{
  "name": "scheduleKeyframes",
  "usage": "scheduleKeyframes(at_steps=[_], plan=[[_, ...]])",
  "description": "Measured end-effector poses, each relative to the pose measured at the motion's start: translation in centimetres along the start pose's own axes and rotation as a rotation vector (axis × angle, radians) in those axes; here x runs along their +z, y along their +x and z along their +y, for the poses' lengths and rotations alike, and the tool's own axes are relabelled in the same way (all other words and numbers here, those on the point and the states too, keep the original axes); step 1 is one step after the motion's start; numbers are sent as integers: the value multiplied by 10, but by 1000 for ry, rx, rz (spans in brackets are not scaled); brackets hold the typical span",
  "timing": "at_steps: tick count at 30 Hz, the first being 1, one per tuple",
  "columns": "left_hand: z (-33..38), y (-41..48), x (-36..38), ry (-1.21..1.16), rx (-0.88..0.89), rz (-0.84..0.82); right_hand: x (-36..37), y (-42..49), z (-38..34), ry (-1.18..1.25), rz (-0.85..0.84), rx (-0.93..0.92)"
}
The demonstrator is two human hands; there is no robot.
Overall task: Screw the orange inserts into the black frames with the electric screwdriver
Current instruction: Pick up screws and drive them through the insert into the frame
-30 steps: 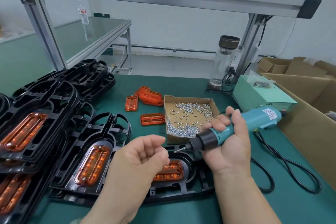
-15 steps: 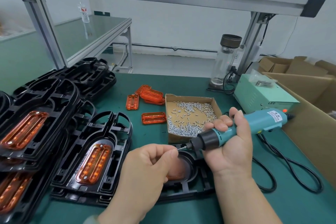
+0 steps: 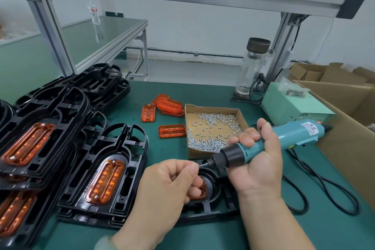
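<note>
My right hand grips the teal electric screwdriver, its black nose pointing left and down. My left hand pinches a small screw at the bit's tip, with the fingers curled. Under both hands lies a black frame with an orange insert in it, mostly hidden by my left hand. A finished frame with its orange insert lies just to the left. Loose orange inserts lie further back on the mat.
An open cardboard box of screws sits behind the hands. Stacks of black frames fill the left side. A green power unit, a glass jar, large cardboard boxes and the screwdriver's black cable occupy the right.
My left hand has come up to the screwdriver bit with a screw in its fingertips. The right hand holds the screwdriver at nearly the same spot.
</note>
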State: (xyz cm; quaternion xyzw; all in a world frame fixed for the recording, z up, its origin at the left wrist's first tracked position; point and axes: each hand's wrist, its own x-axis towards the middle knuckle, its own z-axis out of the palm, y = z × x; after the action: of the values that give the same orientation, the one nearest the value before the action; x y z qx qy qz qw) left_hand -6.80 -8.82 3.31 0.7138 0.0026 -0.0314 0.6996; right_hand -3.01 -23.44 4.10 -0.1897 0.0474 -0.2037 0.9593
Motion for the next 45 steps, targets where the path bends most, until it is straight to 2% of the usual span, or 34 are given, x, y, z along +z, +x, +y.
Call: scheduleKeyframes(at_steps=[10,19,24,31,37,45], plan=[[2,2,-4,63,32,-19,4,-7,3,-32,-77,-35],[1,3,-7,116,125,-41,3,-5,-3,-31,-42,-48],[-4,3,-22,586,350,12,-1,1,-11,-141,13,-65],[-16,13,-12,1082,404,-123,-2,4,-13,-332,-14,-163],[-21,21,-7,1147,336,-172,3,0,-12,-531,-119,-246],[-23,23,-8,1128,338,-163,11,-7,-6,-648,-247,-268]])
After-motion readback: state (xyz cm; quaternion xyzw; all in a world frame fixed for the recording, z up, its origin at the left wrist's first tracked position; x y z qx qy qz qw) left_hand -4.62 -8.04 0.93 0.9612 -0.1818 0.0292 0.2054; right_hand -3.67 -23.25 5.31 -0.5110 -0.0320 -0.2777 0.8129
